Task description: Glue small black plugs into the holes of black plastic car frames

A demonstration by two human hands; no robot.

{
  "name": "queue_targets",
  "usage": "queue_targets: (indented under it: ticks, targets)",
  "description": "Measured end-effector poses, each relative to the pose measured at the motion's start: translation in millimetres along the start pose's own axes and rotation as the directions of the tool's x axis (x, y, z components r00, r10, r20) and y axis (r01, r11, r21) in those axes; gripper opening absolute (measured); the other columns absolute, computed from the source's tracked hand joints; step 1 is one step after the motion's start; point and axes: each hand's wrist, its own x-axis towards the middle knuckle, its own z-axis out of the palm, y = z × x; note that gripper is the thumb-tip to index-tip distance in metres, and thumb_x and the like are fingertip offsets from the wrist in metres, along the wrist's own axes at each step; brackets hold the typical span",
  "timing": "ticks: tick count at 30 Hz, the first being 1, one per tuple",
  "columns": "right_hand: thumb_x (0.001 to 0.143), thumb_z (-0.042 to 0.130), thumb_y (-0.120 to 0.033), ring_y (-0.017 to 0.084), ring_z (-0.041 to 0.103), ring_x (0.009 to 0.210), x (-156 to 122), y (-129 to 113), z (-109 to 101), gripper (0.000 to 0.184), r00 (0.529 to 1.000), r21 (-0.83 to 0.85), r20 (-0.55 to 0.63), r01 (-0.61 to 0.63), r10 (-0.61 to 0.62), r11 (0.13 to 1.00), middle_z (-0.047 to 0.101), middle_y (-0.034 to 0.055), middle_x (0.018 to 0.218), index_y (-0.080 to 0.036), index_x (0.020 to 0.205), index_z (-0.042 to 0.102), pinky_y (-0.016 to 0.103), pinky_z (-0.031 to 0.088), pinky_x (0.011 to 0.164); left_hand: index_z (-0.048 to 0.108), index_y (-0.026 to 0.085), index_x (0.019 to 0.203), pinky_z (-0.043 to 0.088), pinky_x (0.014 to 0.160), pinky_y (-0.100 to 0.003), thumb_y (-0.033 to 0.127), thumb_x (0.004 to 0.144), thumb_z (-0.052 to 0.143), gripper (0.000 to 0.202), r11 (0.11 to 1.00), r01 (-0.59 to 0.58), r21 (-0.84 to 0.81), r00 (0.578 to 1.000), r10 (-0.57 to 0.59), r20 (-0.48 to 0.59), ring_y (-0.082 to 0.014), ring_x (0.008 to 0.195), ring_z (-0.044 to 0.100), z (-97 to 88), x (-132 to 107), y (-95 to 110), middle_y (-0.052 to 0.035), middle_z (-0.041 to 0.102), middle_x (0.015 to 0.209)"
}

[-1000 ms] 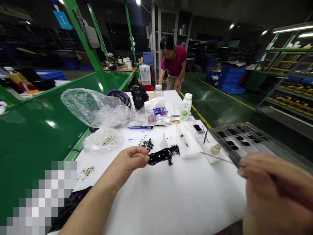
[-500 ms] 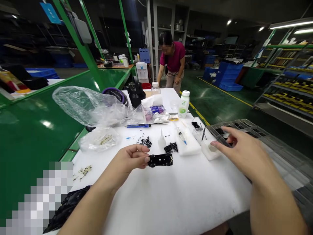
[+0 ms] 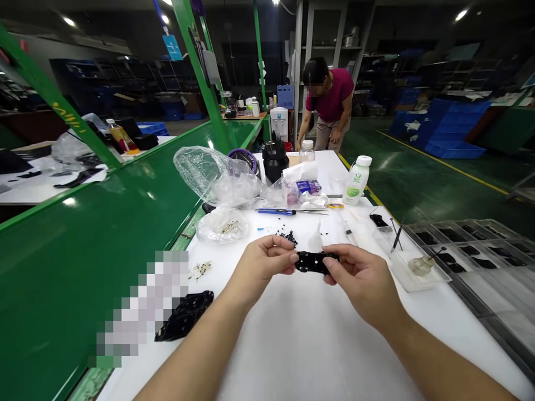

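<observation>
A small flat black plastic part with pale dots is held above the white table. My left hand pinches its left end with thumb and fingers closed. Closed on the part's right end is my right hand. Just behind the part lie loose small black pieces and a small white pointed bottle.
Crumpled clear plastic bags, a blue knife, a white bottle with green label, a black jug and a clear tray crowd the far table. Grey compartment trays lie right. A green conveyor runs left. A person in a magenta shirt bends beyond.
My right hand has come back from the clear tray on the right and taken hold of the black part's right end. The view has swung to the left.
</observation>
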Motion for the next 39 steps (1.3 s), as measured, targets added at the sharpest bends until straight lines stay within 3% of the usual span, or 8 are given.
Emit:
queue_targets:
  ticks: [11, 23, 39]
  targets:
    - [0.081, 0.068, -0.039, 0.013, 0.062, 0.060, -0.8, 2.1, -2.5, 0.027, 0.987, -0.185, -0.068, 0.130, -0.145, 0.974, 0.064, 0.0022, 0.070, -0.019, 0.099, 0.075, 0.025, 0.057, 0.058, 0.061, 0.012, 0.086, 0.052, 0.063, -0.021, 0.029, 0.063, 0.086, 0.038, 0.998, 0.023, 0.052, 1.000, -0.023, -0.011, -0.0102, 0.064, 0.064, 0.8, 0.0, -1.8, -0.0017, 0.067, 0.068]
    - [0.080, 0.066, -0.037, 0.014, 0.060, 0.060, 0.1, -3.8, -1.2, 0.029, 0.999, -0.182, -0.032, 0.029, -0.035, 0.983, 0.060, 0.0021, 0.065, -0.016, 0.099, 0.074, 0.027, 0.056, 0.060, 0.059, 0.012, 0.081, 0.050, 0.063, -0.021, 0.030, 0.065, 0.084, 0.035, 0.991, -0.019, 0.135, 0.999, 0.025, -0.042, -0.0086, 0.061, 0.061, 6.7, 0.1, -2.9, 0.0000, 0.065, 0.065]
    - [0.081, 0.066, -0.037, 0.014, 0.060, 0.061, 0.0, -5.2, -2.7, 0.029, 0.999, -0.187, -0.020, 0.036, -0.041, 0.982, 0.058, 0.0015, 0.065, -0.016, 0.100, 0.073, 0.028, 0.055, 0.062, 0.060, 0.012, 0.082, 0.050, 0.066, -0.023, 0.031, 0.064, 0.084, 0.035, 0.983, 0.004, 0.185, 0.998, 0.009, -0.067, -0.0104, 0.064, 0.062, 7.5, -2.0, 0.1, -0.0014, 0.067, 0.067]
